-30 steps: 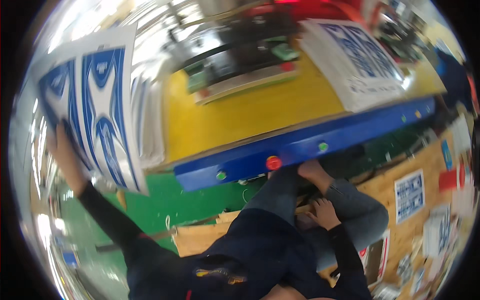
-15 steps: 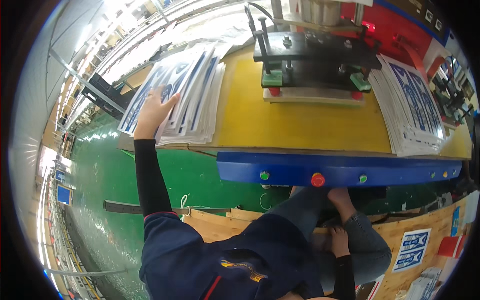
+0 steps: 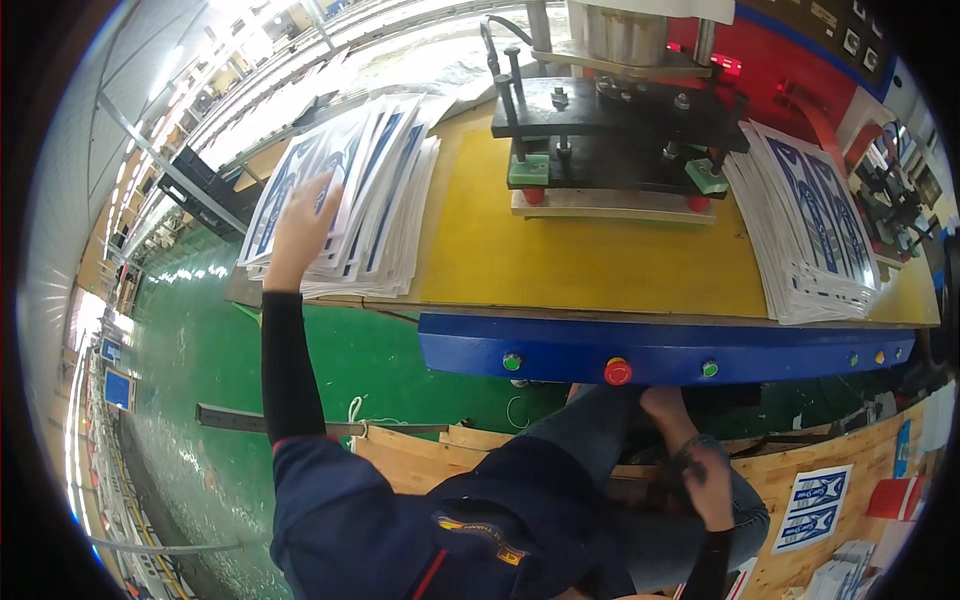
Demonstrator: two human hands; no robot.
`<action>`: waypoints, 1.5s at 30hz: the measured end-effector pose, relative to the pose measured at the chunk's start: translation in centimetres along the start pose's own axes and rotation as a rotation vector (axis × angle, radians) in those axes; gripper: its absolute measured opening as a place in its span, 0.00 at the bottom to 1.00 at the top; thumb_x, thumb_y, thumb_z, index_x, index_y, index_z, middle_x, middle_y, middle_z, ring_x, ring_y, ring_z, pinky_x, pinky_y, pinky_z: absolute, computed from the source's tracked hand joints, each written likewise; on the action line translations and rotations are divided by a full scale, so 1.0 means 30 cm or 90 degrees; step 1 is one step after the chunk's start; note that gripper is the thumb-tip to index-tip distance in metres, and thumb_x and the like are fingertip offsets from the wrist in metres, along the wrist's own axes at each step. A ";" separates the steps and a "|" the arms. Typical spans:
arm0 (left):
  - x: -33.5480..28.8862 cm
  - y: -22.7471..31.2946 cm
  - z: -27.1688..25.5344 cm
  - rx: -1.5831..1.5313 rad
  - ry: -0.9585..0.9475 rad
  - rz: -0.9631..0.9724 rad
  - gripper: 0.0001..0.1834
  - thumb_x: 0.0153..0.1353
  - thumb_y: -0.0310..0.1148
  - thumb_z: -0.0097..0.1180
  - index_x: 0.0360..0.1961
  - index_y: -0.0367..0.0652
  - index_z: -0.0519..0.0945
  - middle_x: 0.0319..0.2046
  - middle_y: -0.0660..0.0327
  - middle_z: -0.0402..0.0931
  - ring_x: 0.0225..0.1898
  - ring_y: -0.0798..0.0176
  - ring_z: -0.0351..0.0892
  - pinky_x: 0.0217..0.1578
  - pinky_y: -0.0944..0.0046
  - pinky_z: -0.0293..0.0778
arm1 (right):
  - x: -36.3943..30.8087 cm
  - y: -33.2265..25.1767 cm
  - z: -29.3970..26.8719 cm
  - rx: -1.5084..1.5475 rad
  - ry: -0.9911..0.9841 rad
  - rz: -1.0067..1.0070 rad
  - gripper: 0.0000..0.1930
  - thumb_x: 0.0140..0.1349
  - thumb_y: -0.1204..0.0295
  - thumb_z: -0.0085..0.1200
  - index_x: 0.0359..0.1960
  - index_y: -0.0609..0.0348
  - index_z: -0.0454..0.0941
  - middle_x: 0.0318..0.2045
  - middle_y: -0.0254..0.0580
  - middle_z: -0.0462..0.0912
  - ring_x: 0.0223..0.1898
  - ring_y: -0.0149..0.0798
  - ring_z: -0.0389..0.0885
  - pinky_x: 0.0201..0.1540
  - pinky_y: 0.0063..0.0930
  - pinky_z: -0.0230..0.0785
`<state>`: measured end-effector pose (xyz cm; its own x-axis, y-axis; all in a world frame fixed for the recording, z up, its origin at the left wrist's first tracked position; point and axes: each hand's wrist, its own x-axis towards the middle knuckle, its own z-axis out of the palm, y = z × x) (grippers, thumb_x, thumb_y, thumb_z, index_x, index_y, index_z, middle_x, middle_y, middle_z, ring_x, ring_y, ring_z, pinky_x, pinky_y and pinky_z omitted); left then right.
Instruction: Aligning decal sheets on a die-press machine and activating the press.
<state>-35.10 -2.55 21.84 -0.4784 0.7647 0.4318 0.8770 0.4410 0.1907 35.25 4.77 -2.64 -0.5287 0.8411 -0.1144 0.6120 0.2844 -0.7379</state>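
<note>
My left hand (image 3: pixel 304 222) is over the left stack of white sheets printed in blue (image 3: pixel 385 215), fingers reaching across the top sheets and slightly blurred. The fingers look apart, with no sheet clearly gripped between them. These sheets lie fanned out at the left end of a yellow worktable (image 3: pixel 480 250). My right hand (image 3: pixel 710 487) is low by my bent knee, beside my denim-covered leg. Its fingers are smeared by motion against a dark patch, so their grip cannot be made out.
A press with black plates (image 3: pixel 620 125) stands on the table. Right of it lies another stack of printed sheets (image 3: pixel 815 220). A blue front panel (image 3: pixel 560 350) carries green buttons and a red knob (image 3: pixel 618 371). A wooden surface (image 3: pixel 780 475) holds a printed sheet (image 3: pixel 813 508).
My left hand's fingers have shifted and drawn closer together over the left stack. My right hand has moved a little right along my leg. The whole view has shifted slightly.
</note>
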 end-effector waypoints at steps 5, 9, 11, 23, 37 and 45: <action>-0.136 -0.058 -0.011 -0.010 0.049 0.058 0.22 0.71 0.41 0.52 0.62 0.46 0.81 0.67 0.41 0.71 0.69 0.40 0.69 0.69 0.50 0.61 | 0.224 -0.242 -0.373 -0.132 0.421 -0.187 0.15 0.66 0.82 0.52 0.54 0.66 0.78 0.56 0.51 0.81 0.58 0.50 0.80 0.64 0.39 0.68; -0.180 -0.140 -0.072 -0.007 0.032 0.106 0.20 0.71 0.35 0.51 0.61 0.45 0.82 0.66 0.43 0.73 0.68 0.43 0.70 0.69 0.51 0.61 | 0.534 -0.381 -0.551 -0.198 0.588 -0.323 0.19 0.65 0.79 0.55 0.59 0.62 0.78 0.58 0.53 0.80 0.61 0.53 0.77 0.66 0.40 0.64; -0.183 -0.153 -0.057 -0.010 0.040 0.125 0.19 0.72 0.34 0.49 0.60 0.44 0.83 0.65 0.45 0.73 0.67 0.45 0.71 0.68 0.51 0.62 | 0.699 -0.350 -0.622 -0.321 0.619 -0.361 0.27 0.65 0.64 0.62 0.66 0.54 0.74 0.66 0.53 0.74 0.71 0.56 0.67 0.72 0.51 0.55; -0.532 0.659 0.388 -0.572 0.252 0.197 0.20 0.79 0.42 0.36 0.50 0.38 0.75 0.43 0.50 0.80 0.48 0.53 0.80 0.54 0.53 0.75 | 0.562 -0.374 -0.566 -0.371 0.475 -0.117 0.20 0.66 0.72 0.55 0.60 0.50 0.81 0.49 0.51 0.84 0.51 0.57 0.81 0.51 0.46 0.74; -0.617 0.944 0.573 -1.430 -0.905 -0.493 0.30 0.79 0.50 0.37 0.68 0.36 0.68 0.62 0.45 0.73 0.64 0.50 0.73 0.65 0.53 0.67 | 0.184 -0.721 -0.271 -0.164 -0.140 -0.378 0.22 0.48 0.81 0.59 0.47 0.47 0.89 0.48 0.31 0.89 0.49 0.38 0.87 0.47 0.33 0.81; -0.378 0.575 0.460 -1.619 -0.601 -0.402 0.33 0.78 0.50 0.38 0.72 0.34 0.62 0.67 0.43 0.67 0.68 0.49 0.69 0.69 0.51 0.62 | 0.551 -0.525 -0.143 -0.199 0.129 -0.404 0.21 0.49 0.84 0.54 0.43 0.48 0.88 0.55 0.37 0.85 0.59 0.46 0.81 0.59 0.40 0.76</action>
<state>-15.15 2.87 8.06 0.1091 0.9918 -0.0664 -0.9436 0.1243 0.3068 19.40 16.16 9.96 -0.7363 0.5306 0.4200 0.3790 0.8375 -0.3937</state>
